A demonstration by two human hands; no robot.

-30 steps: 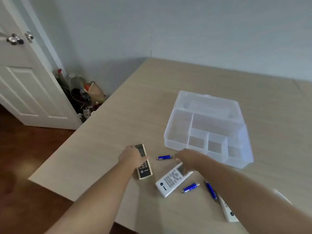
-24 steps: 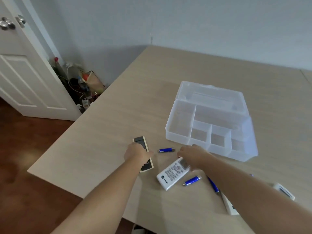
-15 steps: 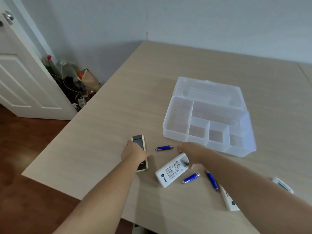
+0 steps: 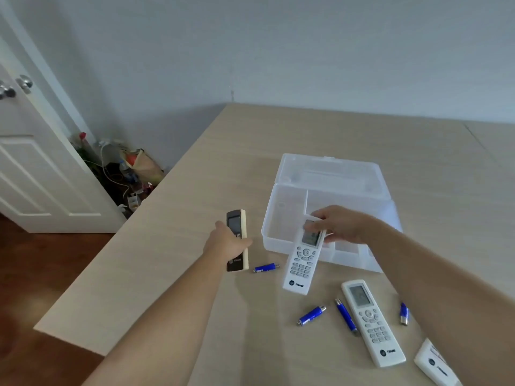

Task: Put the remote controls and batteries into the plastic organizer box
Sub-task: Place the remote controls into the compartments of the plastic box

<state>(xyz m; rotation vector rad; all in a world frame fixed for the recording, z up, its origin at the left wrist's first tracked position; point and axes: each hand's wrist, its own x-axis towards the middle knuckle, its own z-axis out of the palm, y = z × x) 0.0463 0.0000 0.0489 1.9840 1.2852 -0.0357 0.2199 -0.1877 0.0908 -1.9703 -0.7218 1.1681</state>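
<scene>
My left hand [image 4: 227, 244] grips a beige and black remote [image 4: 237, 238], lifted off the table left of the clear plastic organizer box [image 4: 281, 207]. The box stands open, its lid laid back. Over its near-left corner my right hand [image 4: 341, 224] holds a white remote [image 4: 303, 263] by its screen end, tilted down toward me. A second white remote [image 4: 372, 321] lies flat on the table [image 4: 172, 274]. Part of a third white remote [image 4: 434, 366] shows at the lower right. Several blue batteries lie loose: one [image 4: 266, 267] near the box, two [image 4: 311, 315] [image 4: 345, 316] by the flat remote, another [image 4: 403, 313] beside my right forearm.
The table's left edge drops to a dark wooden floor. A white door [image 4: 33, 168] stands open at the left. Clutter with cables and bottles [image 4: 125, 174] sits in the corner behind it. A plain wall runs along the table's far side.
Both hands have risen from the table with their remotes. My right hand carried the white remote forward over the box's near edge. The second white remote is now uncovered.
</scene>
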